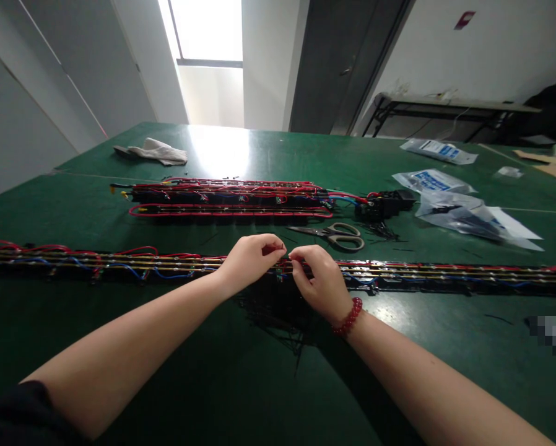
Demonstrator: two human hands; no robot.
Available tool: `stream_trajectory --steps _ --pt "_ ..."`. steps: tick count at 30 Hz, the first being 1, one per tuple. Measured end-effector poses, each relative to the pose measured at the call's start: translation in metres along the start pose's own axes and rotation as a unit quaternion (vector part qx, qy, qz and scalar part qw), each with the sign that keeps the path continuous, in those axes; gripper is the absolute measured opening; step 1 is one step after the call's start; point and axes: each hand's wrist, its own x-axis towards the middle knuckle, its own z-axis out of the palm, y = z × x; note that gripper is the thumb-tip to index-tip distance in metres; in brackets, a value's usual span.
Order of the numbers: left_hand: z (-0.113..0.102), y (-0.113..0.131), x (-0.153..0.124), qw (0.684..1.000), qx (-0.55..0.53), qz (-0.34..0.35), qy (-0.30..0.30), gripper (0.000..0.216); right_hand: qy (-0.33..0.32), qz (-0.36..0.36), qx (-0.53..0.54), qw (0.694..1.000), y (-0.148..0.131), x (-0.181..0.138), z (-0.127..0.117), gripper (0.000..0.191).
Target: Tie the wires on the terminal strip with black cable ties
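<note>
A long black strip with red, blue and yellow wires (445, 274) lies across the green table (213, 371) from left edge to right edge. My left hand (252, 257) and my right hand (317, 279) meet over its middle. Both have fingers curled and pinched on the wires at about the same spot. What sits between the fingertips is too small to name. A red bead bracelet (347, 319) circles my right wrist. A pile of thin black cable ties (278, 316) lies just below my hands.
A second wired strip pair (226, 199) lies farther back, with black connectors (384, 204) at its right end. Scissors (336, 235) lie behind my hands. Plastic bags (464, 210) are at the right, a white cloth (155, 150) at the back left.
</note>
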Motion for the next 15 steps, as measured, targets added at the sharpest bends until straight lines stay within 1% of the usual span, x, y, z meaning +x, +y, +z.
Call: stream_trajectory --steps 5,11,15 --pt "0.0005 -0.0021 0.0008 1.000 -0.013 -0.004 0.005 0.011 -0.013 -0.007 -0.008 1.000 0.0005 0.0001 0.0007 0.011" --pt "0.0002 -0.0033 0.0000 1.000 -0.017 0.013 0.001 0.010 -0.015 -0.011 -0.013 1.000 0.0010 0.0001 0.0020 0.010" --pt "-0.0004 -0.0013 -0.0003 1.000 -0.015 0.013 0.007 0.009 -0.023 -0.014 -0.017 0.999 0.0006 -0.0004 0.0026 0.010"
